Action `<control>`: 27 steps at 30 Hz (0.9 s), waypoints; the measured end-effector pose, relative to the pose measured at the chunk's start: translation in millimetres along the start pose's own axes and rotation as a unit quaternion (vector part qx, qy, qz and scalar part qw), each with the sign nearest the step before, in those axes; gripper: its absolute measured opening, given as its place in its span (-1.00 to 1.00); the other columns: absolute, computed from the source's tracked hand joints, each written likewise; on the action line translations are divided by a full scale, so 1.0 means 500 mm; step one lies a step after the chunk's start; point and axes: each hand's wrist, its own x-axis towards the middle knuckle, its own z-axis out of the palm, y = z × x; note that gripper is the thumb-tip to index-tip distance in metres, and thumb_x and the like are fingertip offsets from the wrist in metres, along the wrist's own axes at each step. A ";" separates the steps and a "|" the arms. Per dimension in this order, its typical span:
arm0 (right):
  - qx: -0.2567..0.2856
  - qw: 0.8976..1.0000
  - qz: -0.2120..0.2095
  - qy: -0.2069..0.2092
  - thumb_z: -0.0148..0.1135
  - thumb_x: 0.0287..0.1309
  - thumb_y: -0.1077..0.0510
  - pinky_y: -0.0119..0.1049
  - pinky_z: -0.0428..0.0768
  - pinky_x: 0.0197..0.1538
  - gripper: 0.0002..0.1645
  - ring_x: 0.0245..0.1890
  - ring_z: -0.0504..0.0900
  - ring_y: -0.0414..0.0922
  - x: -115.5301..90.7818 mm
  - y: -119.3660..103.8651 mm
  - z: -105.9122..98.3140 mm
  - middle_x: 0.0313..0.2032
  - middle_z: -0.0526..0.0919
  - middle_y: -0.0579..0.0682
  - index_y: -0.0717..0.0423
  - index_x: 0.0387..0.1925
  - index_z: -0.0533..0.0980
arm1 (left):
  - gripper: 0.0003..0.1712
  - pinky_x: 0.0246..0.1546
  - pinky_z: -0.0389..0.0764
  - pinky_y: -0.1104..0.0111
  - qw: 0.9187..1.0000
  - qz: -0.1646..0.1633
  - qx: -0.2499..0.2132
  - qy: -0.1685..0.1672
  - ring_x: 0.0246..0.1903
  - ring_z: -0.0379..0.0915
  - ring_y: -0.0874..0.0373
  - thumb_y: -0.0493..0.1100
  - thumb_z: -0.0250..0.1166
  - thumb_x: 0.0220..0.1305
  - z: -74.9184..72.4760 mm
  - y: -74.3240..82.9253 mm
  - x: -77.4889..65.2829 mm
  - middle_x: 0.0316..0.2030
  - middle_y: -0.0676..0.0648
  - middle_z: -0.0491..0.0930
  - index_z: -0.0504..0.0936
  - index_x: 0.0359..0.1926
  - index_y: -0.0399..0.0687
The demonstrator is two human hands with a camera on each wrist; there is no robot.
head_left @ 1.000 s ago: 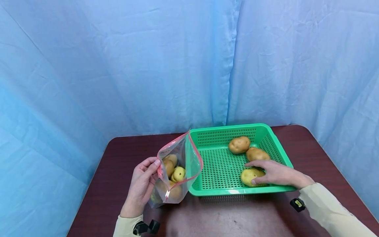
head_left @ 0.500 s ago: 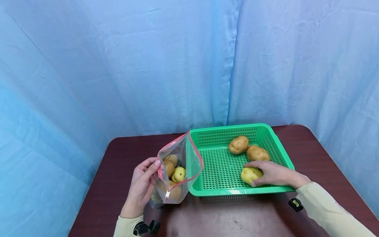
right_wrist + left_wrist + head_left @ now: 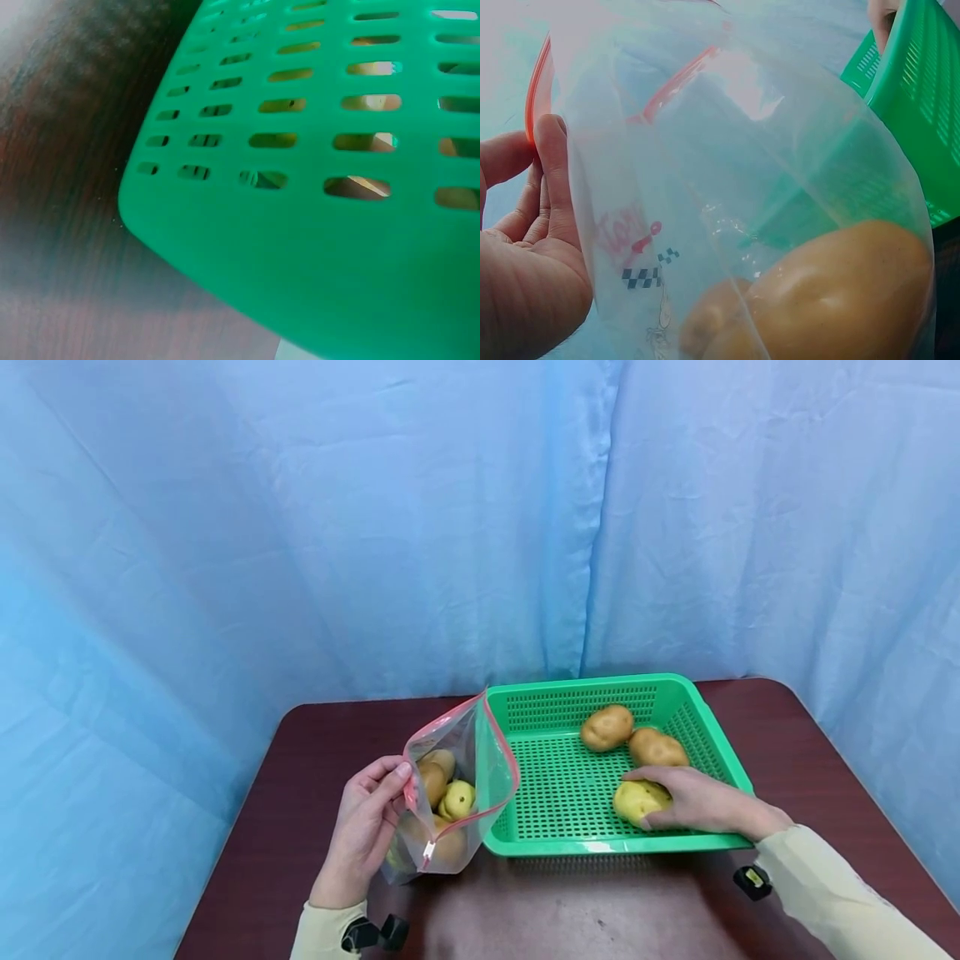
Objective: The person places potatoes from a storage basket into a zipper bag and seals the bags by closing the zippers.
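Note:
My left hand [image 3: 367,827] pinches the rim of a clear zip bag [image 3: 491,777] with a pink-red edge and a white slider, holding its mouth apart. Inside the bag lie several potatoes [image 3: 847,292], brown ones and a yellow one [image 3: 457,799] with a dark dimple. Inside the green basket [image 3: 555,845], my right hand [image 3: 701,799] grips a yellow potato [image 3: 637,800], thumb on the near side and fingers over the far side. Two brown potatoes [image 3: 607,727] [image 3: 657,748] lie behind it. Only the basket's slotted wall [image 3: 300,225] fills most of the right wrist view.
The dark red-brown table [image 3: 315,743] carries the bag and basket side by side; the bag's mouth meets the basket's left rim. A blue curtain [image 3: 450,527] hangs behind the table and along its sides. Black wrist devices [image 3: 752,882] sit near both cuffs.
My right fingers and thumb have closed further around the yellow potato, and it has turned slightly. My left hand stays on the bag's rim. The whole view has shifted a little.

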 end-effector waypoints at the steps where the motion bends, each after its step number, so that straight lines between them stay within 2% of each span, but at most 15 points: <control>1: 0.004 1.000 0.003 0.004 0.53 0.14 -0.16 -0.29 0.49 -0.20 -0.23 -0.21 0.51 -0.21 -0.001 -0.001 -0.001 -0.03 0.61 -0.18 0.02 0.32 0.52 | -0.79 -0.40 0.64 0.50 1.000 0.000 -0.001 0.000 -0.50 0.57 0.28 -0.37 0.17 0.52 0.001 0.000 0.001 -0.46 0.01 0.66 0.70 -0.24 -0.09; 5: 0.014 1.000 0.008 0.015 0.52 0.15 -0.19 -0.28 0.50 -0.22 -0.22 -0.22 0.51 -0.20 -0.005 -0.005 -0.007 -0.08 0.60 -0.18 0.01 0.33 0.51 | -0.79 -0.40 0.64 0.50 1.000 0.003 0.001 -0.004 -0.50 0.56 0.28 -0.37 0.17 0.52 0.001 -0.001 0.003 -0.46 0.01 0.65 0.69 -0.24 -0.09; 9: 0.010 0.999 0.010 0.032 0.50 0.15 -0.23 -0.25 0.51 -0.22 -0.21 -0.22 0.52 -0.19 -0.010 -0.007 -0.011 -0.05 0.62 -0.15 -0.02 0.34 0.51 | -0.78 -0.40 0.64 0.51 1.000 0.006 0.002 -0.010 -0.49 0.57 0.29 -0.37 0.15 0.53 0.001 -0.002 0.003 -0.46 0.02 0.65 0.69 -0.23 -0.08; 18: 0.003 0.996 -0.013 0.093 0.51 0.15 -0.21 -0.28 0.52 -0.22 -0.26 -0.20 0.52 -0.20 -0.020 -0.013 -0.017 -0.10 0.62 -0.17 -0.05 0.29 0.53 | -0.78 -0.40 0.64 0.51 1.000 0.000 0.008 -0.001 -0.48 0.56 0.29 -0.36 0.17 0.52 0.003 0.000 0.002 -0.45 0.03 0.65 0.70 -0.24 -0.06; 27: 0.019 0.993 -0.003 0.120 0.50 0.19 -0.17 -0.28 0.52 -0.25 -0.25 -0.18 0.53 -0.14 -0.030 -0.030 -0.024 -0.01 0.62 -0.08 -0.03 0.34 0.50 | -0.77 -0.38 0.64 0.51 1.000 0.005 0.004 -0.010 -0.46 0.57 0.29 -0.37 0.15 0.53 0.003 -0.001 0.001 -0.44 0.04 0.66 0.70 -0.23 -0.06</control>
